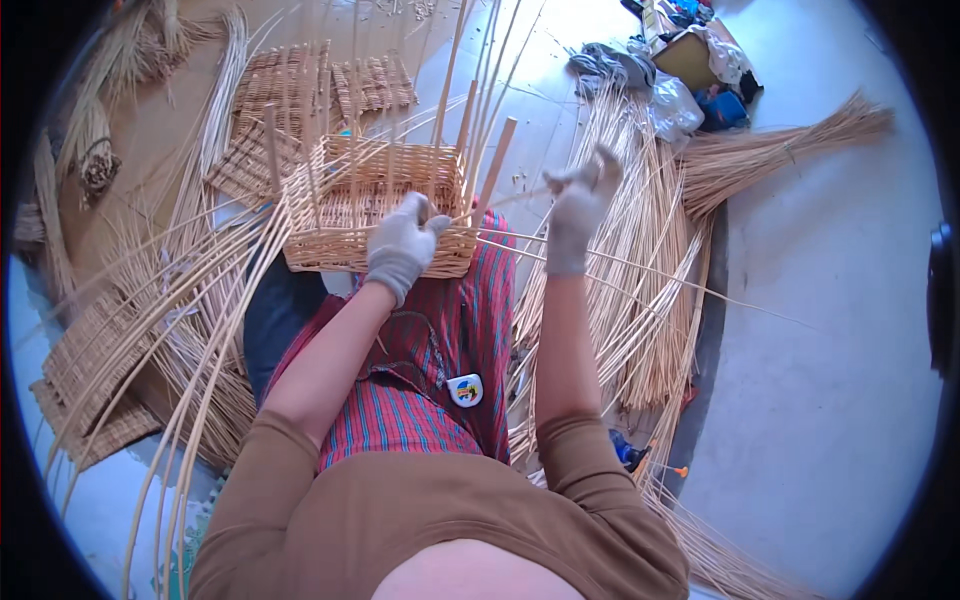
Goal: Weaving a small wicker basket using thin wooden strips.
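A rectangular wicker basket [375, 250], partly woven, rests on my lap with tall upright stakes rising from its sides. My left hand [405, 238], in a pale grey work glove, is closed on the basket's near wall, towards the right corner. Off to the right of the basket, my right hand [580, 210] is raised in a matching glove. A thin wicker strand [510, 201] runs from the basket's right corner to its fingers, which are slightly blurred and look closed on it. Many long loose strands [215, 345] fan out from the basket's left end.
Bundles of wicker rods [640, 260] lie on the floor at my right, with a tied bundle [790, 150] beyond. Woven panels [275, 90] lie ahead, and others [100, 365] at left. Plastic bags [675, 105] and a box [690, 60] stand at the far right.
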`<move>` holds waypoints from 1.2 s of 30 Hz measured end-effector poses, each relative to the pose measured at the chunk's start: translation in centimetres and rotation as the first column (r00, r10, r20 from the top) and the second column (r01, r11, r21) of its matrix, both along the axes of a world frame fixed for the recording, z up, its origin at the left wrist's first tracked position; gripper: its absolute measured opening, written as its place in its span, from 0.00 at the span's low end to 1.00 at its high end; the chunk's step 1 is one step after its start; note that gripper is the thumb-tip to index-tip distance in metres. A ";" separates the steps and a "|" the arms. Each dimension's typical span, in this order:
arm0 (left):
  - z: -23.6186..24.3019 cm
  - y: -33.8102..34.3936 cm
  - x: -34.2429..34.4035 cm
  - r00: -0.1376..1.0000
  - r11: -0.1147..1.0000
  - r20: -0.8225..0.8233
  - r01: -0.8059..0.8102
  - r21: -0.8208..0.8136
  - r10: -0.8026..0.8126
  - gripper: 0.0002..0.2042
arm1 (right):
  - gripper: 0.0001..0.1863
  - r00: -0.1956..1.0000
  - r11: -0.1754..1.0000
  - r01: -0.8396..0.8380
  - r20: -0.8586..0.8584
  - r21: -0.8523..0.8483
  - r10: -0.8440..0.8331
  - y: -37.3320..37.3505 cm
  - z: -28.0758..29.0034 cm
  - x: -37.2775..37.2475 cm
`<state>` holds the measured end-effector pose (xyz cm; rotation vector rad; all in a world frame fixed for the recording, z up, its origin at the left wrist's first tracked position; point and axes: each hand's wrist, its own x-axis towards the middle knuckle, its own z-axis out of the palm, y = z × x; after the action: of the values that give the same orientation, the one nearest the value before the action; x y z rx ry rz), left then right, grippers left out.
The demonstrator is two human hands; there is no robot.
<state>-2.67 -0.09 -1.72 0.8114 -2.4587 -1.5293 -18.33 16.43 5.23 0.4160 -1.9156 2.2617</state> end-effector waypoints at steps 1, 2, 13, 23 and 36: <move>0.1 0.7 0.5 0.980 0.991 -0.154 -0.130 -0.025 0.125 0.23 | 0.21 0.989 0.990 0.139 0.052 -0.026 -0.137 1.4 -2.1 0.7; 0.2 1.0 0.4 0.925 0.962 -0.379 -0.106 -0.251 0.002 0.27 | 0.21 0.991 0.993 0.117 0.070 -0.005 -0.117 2.7 -4.3 1.1; -2.5 1.8 -0.2 0.821 0.738 -0.346 0.129 -0.663 -0.454 0.44 | 0.22 0.996 0.953 -0.060 0.042 -0.298 0.076 4.8 -2.4 8.1; -2.5 0.7 2.3 0.709 0.991 -0.704 0.061 0.117 0.039 0.21 | 0.28 0.887 0.893 -0.440 0.197 0.094 0.417 -2.1 -2.5 10.1; 4.2 -2.3 -7.5 0.802 0.974 -0.575 0.223 0.035 -0.163 0.35 | 0.20 0.988 0.496 0.144 -0.098 0.856 -0.118 -3.9 -7.7 7.3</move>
<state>-10.20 -2.43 2.51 0.0671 -2.0650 -1.6662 -10.98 12.49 -2.47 0.3584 -2.8297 0.9911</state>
